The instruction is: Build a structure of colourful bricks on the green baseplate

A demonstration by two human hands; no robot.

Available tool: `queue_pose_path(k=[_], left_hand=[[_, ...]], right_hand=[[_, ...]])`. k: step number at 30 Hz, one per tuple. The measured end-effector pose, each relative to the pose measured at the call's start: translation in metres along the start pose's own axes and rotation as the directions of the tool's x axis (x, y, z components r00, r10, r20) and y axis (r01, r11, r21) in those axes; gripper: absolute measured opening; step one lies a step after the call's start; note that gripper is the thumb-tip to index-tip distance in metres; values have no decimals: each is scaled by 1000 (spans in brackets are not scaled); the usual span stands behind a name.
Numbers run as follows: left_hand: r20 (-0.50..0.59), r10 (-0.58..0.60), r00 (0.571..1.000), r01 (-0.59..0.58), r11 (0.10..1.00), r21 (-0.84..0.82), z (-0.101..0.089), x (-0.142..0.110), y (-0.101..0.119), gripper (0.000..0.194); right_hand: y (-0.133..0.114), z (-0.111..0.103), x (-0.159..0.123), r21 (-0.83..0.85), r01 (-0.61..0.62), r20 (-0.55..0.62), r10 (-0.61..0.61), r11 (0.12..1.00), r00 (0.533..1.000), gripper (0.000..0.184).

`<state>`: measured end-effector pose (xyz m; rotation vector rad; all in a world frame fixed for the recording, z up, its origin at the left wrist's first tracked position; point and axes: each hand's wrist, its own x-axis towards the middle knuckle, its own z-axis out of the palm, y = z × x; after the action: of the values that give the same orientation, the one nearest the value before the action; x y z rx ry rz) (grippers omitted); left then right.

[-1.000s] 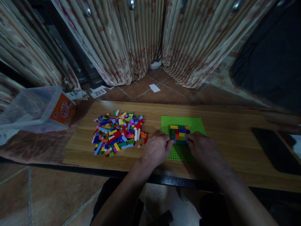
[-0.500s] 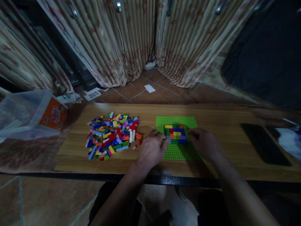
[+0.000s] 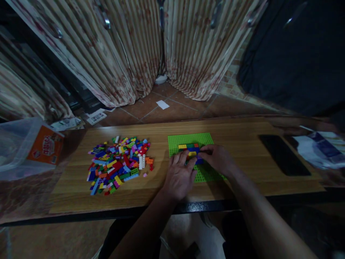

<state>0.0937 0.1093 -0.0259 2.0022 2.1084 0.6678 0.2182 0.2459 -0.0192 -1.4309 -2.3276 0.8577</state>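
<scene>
A flat block of colourful toy bricks [image 3: 193,149] sits on the light green studded baseplate [image 3: 173,144]. Over its left and near part lies my left hand [image 3: 178,176], fingers stretched out and touching the bricks, so much of the block is hidden. My right hand [image 3: 219,159] is at the block's right side, its thumb and forefinger closed against the edge bricks. Yellow, green, orange and blue bricks show along the far row. Whether a loose brick is under either hand's fingers I cannot make out.
A heap of loose bricks [image 3: 115,165] is spread on the left of the wooden table [image 3: 156,194]. A black flat slab [image 3: 284,154] lies at the right. Beyond the left end stands a clear plastic bin [image 3: 18,144] with an orange label. Curtains [image 3: 129,54] hang behind.
My left hand has moved from the block's left edge onto its top. My right hand has come in from beside the block to touch its right edge. The camera view has shifted.
</scene>
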Motion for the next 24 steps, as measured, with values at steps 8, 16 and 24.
queue_pose_path(k=[8, 16, 24], left_hand=[[-1, 11, 1000, -11, 999, 41, 0, 1, 1, 38], [26, 16, 1000, -18, 996, 90, 0, 3, 2, 39], [71, -9, 997, 0, 991, 135, -3, 6, 8, 39]], right_hand=[[3, 4, 4, 20, -9, 15, 9, 1000, 1000, 21], [-1, 3, 3, 5, -1, -6, 1, 1000, 1000, 18], [-3, 6, 3, 0, -7, -5, 7, 1000, 1000, 17]])
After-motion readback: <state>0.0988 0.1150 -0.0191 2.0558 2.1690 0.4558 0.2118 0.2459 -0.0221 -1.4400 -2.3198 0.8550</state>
